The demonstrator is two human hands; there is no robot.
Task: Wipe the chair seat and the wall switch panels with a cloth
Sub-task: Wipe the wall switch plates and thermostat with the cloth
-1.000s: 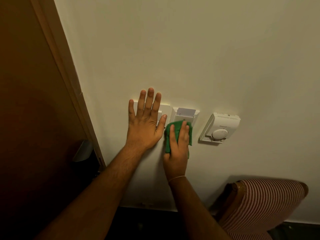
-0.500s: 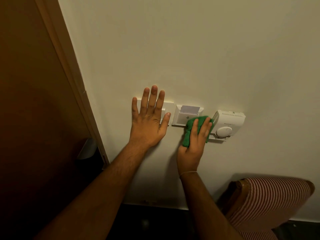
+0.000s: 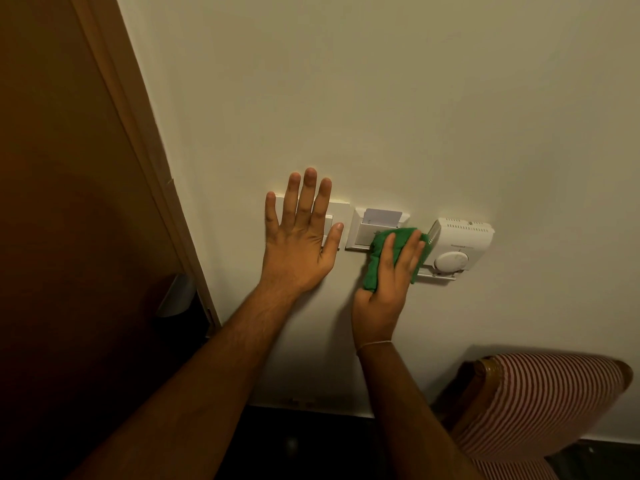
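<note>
My left hand (image 3: 300, 244) lies flat and spread on the wall, covering most of a white switch panel (image 3: 337, 211). To its right sits a white key-card holder panel (image 3: 363, 232) with a card in its slot. My right hand (image 3: 388, 289) presses a green cloth (image 3: 382, 258) against the wall over that panel's lower right corner, touching the left side of a white thermostat (image 3: 457, 247). A chair with red-and-white striped upholstery (image 3: 540, 407) stands at the lower right; only its back shows.
A brown wooden door (image 3: 69, 202) with its frame (image 3: 149, 161) fills the left side, and a metal door handle (image 3: 175, 296) sticks out near the frame. The cream wall (image 3: 381, 98) is bare above the panels. Dark floor runs along the bottom.
My right hand has carried the green cloth rightward from below the card holder to the gap beside the thermostat. My left hand has stayed flat on the switch panel.
</note>
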